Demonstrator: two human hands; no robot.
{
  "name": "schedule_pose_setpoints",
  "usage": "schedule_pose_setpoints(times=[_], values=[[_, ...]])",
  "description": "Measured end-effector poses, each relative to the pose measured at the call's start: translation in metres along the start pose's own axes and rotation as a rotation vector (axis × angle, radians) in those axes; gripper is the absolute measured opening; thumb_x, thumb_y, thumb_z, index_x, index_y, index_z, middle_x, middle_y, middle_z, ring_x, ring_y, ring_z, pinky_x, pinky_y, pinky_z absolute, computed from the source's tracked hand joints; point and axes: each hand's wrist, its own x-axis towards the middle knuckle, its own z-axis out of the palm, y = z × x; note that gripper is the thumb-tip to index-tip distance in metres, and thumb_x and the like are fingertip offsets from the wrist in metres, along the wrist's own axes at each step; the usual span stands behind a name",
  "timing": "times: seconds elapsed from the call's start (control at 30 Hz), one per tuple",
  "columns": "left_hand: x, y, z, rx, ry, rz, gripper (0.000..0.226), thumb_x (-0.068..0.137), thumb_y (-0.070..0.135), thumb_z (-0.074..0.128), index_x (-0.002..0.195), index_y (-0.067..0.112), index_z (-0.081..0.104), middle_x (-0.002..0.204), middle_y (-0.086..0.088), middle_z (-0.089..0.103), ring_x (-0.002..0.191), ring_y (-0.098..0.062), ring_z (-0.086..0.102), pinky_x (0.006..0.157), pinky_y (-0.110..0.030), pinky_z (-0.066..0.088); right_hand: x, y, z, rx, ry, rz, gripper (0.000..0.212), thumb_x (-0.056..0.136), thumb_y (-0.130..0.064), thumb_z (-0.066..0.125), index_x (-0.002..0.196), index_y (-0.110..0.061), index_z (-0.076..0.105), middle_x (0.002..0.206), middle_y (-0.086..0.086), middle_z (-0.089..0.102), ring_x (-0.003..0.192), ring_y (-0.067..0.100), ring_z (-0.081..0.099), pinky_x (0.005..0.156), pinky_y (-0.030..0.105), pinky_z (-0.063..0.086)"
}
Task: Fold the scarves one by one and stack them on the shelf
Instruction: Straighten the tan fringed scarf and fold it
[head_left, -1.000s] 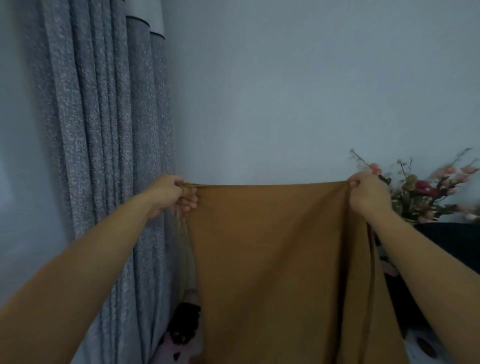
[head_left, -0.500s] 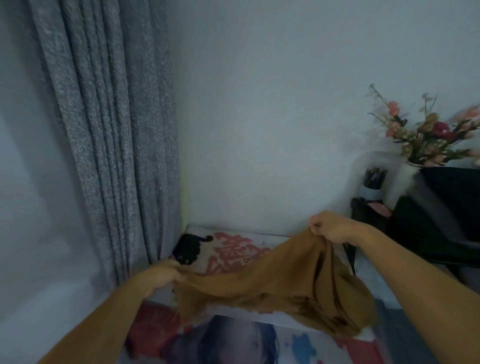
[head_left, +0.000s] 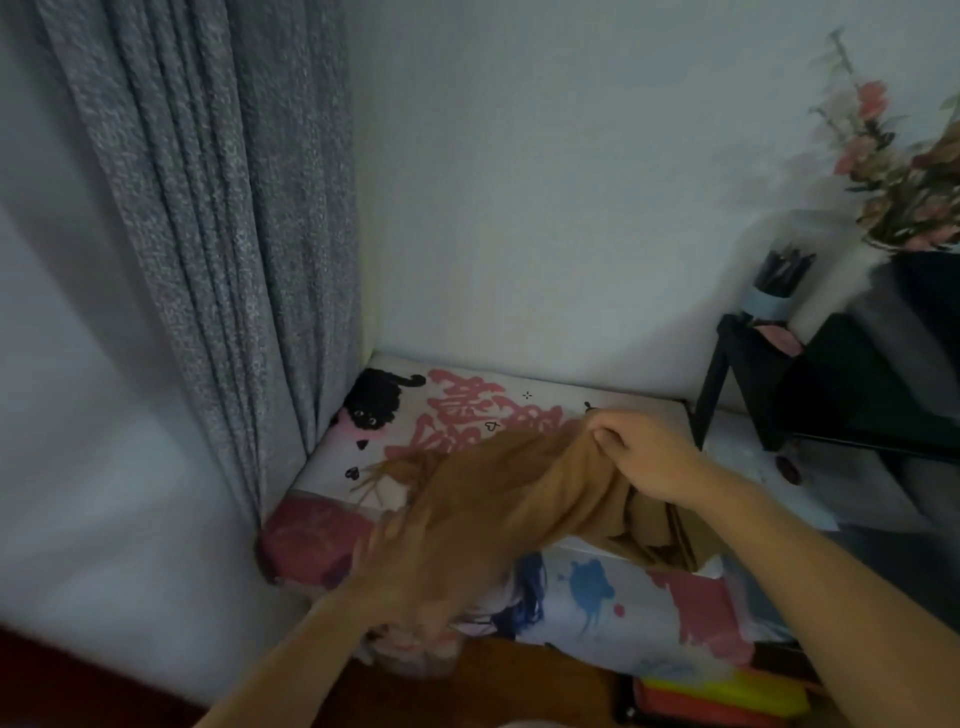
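Note:
A brown fringed scarf (head_left: 498, 499) lies bunched across a printed surface (head_left: 597, 587) with a black cat and pink characters on it. My right hand (head_left: 649, 457) grips the scarf's upper edge, fingers curled round the cloth. My left hand (head_left: 400, 566) is blurred at the scarf's lower left, against the fabric; I cannot make out its grip. The scarf's fringe (head_left: 379, 478) lies loose on the surface, above the left hand. No shelf stack is visible.
A grey curtain (head_left: 208, 234) hangs at the left beside the white wall. At the right stand a black rack (head_left: 831, 384), a cup of pencils (head_left: 779, 280) and flowers (head_left: 904, 182). A yellow and red item (head_left: 727, 696) lies at the bottom right.
The scarf, held spread up high a second ago, has come down onto the printed surface. Both hands dropped, and my left hand swept rightwards toward the right one, bunching the cloth.

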Motion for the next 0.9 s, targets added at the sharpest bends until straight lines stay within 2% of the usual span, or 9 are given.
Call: schedule_pose_setpoints(times=[0.07,0.1,0.17,0.23,0.3,0.4,0.6,0.77,0.9], values=[[0.035,0.058,0.029,-0.228,0.401,-0.185,0.077,0.102,0.062,0.028,0.143,-0.002,0.043,0.132,-0.013,0.052,0.115,-0.022,0.052,0.114,-0.025,0.03,-0.004,-0.007,0.006,-0.085,-0.059,-0.07,0.023,0.104,-0.027,0.043,0.089,-0.031,0.06,0.091,-0.015,0.058,0.089,-0.003,0.051,0.078,0.026,0.044],[0.053,0.082,0.047,-0.239,0.676,-0.225,0.056,0.108,0.051,0.025,0.131,0.011,0.056,0.113,-0.001,0.058,0.097,-0.013,0.057,0.096,-0.016,0.042,-0.006,-0.01,0.008,-0.115,-0.065,-0.103,0.024,0.104,-0.027,0.043,0.087,-0.031,0.059,0.089,-0.017,0.057,0.088,-0.006,0.049,0.075,0.023,0.04],[0.043,0.11,0.066,-0.275,0.312,-0.027,0.047,0.093,0.073,0.004,0.107,0.055,0.045,0.087,0.029,0.052,0.074,0.009,0.054,0.061,0.002,0.036,-0.01,-0.016,0.008,-0.138,-0.049,-0.134,0.024,0.104,-0.026,0.044,0.085,-0.032,0.057,0.086,-0.019,0.054,0.086,-0.008,0.047,0.072,0.018,0.035],[-0.001,0.118,0.04,-0.421,0.006,0.066,0.05,0.075,0.092,0.006,0.095,0.059,0.038,0.077,0.032,0.05,0.068,0.01,0.05,0.058,-0.002,0.035,-0.011,-0.019,0.004,-0.125,-0.016,-0.118,0.023,0.104,-0.024,0.044,0.087,-0.032,0.058,0.086,-0.019,0.055,0.084,-0.007,0.048,0.071,0.018,0.035],[-0.003,0.137,0.034,-0.349,0.281,0.191,0.038,0.087,0.083,0.029,0.089,0.047,0.042,0.074,0.025,0.048,0.068,0.001,0.045,0.068,-0.019,0.041,-0.013,-0.021,-0.001,-0.102,0.02,-0.098,0.023,0.103,-0.022,0.044,0.09,-0.029,0.061,0.089,-0.016,0.059,0.084,-0.002,0.052,0.074,0.023,0.043],[0.001,0.135,0.04,-0.6,0.383,0.092,0.006,0.099,0.037,0.052,0.096,0.033,0.052,0.078,0.014,0.054,0.077,-0.01,0.054,0.082,-0.039,0.053,-0.017,-0.024,-0.008,-0.098,0.068,-0.067,0.024,0.103,-0.021,0.044,0.088,-0.028,0.061,0.088,-0.013,0.06,0.083,0.003,0.055,0.078,0.031,0.049],[-0.014,0.076,0.023,-0.572,0.514,0.176,0.026,0.095,0.003,0.057,0.117,0.014,0.066,0.104,0.004,0.064,0.094,-0.012,0.061,0.081,-0.026,0.046,-0.024,-0.009,-0.015,0.006,0.42,0.142,0.023,0.103,-0.014,0.046,0.097,-0.016,0.068,0.088,-0.003,0.063,0.082,0.015,0.057,0.074,0.029,0.042],[-0.036,0.01,-0.012,-0.612,0.441,0.103,0.017,0.098,0.011,0.061,0.105,0.025,0.068,0.089,0.014,0.067,0.082,0.0,0.062,0.065,-0.01,0.044,-0.02,0.004,-0.023,0.089,0.561,0.194,0.024,0.102,-0.008,0.045,0.102,-0.01,0.069,0.094,0.005,0.066,0.087,0.02,0.06,0.081,0.031,0.046],[-0.05,-0.015,-0.029,-0.651,0.403,0.132,0.006,0.098,0.023,0.065,0.096,0.025,0.07,0.082,0.011,0.07,0.077,0.0,0.064,0.063,-0.017,0.046,-0.018,0.013,-0.01,0.133,0.553,0.261,0.025,0.103,-0.008,0.044,0.103,-0.01,0.069,0.092,0.006,0.064,0.086,0.021,0.058,0.08,0.028,0.042]])
